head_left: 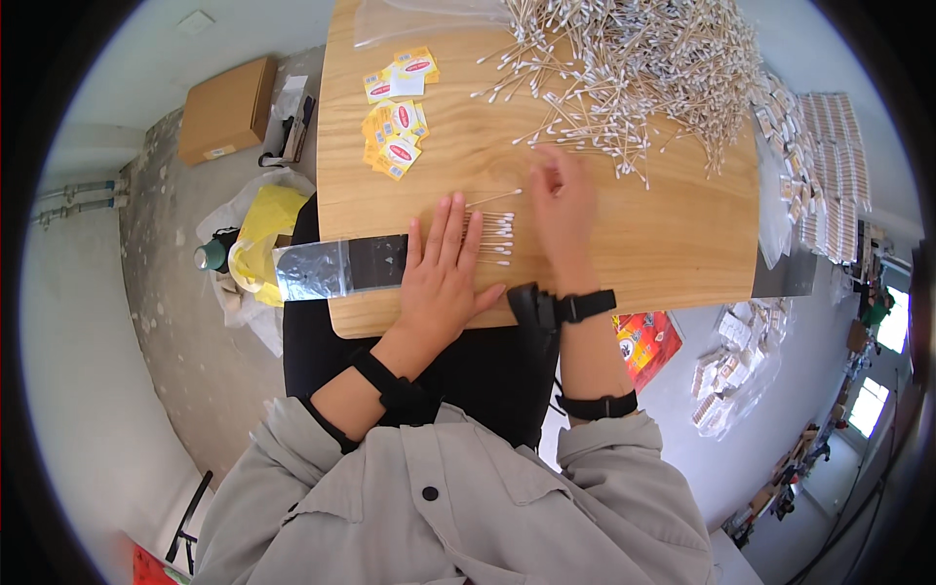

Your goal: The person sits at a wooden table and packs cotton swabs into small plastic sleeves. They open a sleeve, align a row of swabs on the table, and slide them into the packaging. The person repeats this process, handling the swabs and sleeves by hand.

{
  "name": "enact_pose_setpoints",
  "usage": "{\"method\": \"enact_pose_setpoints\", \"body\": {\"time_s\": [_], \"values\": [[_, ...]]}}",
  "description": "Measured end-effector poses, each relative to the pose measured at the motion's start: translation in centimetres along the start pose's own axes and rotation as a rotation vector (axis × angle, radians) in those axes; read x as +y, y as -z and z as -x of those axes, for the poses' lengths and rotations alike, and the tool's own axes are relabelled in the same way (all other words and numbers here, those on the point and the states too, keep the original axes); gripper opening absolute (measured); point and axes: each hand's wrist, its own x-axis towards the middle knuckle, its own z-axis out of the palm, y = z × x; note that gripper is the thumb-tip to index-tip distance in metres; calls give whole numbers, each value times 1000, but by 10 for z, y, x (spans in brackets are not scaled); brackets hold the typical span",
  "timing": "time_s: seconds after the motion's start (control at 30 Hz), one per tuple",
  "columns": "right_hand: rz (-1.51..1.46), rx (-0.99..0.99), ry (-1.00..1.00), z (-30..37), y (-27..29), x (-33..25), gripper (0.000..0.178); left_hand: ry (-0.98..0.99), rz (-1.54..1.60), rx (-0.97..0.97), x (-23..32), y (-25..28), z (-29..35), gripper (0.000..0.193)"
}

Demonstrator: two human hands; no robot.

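Observation:
My left hand (442, 271) lies flat on the wooden table (624, 249), its fingers stretched out. Beneath and beside these fingers is a short row of cotton swabs (498, 234), tips pointing right. A single cotton swab (495, 198) slants just above the row. My right hand (565, 200) hovers or rests to the right of the row, with bent fingers blurred by motion; whether they hold anything is unclear. Far back lies a large heap of loose cotton swabs (643, 68). Left of my left hand, a clear plastic bag (312, 270) lies on a dark strip (378, 263).
Yellow-and-white printed cards (398, 136) lie at the table's left. A plastic sheet (419, 19) is at the far edge. Bundled packs (829, 146) stand beyond the right side, with more in a clear bag (736, 361) below. A cardboard box (226, 110) and yellow bag (268, 239) are on the left floor.

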Motion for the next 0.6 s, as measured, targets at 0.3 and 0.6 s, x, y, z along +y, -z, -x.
{"method": "enact_pose_setpoints", "body": {"time_s": [0.3,0.6], "values": [[125,-119,93,-11,4,1,13,-9,0,21,0,0,1,99],[-281,-41,56,24,-6,-1,16,10,114,65,-1,0,0,111]]}}
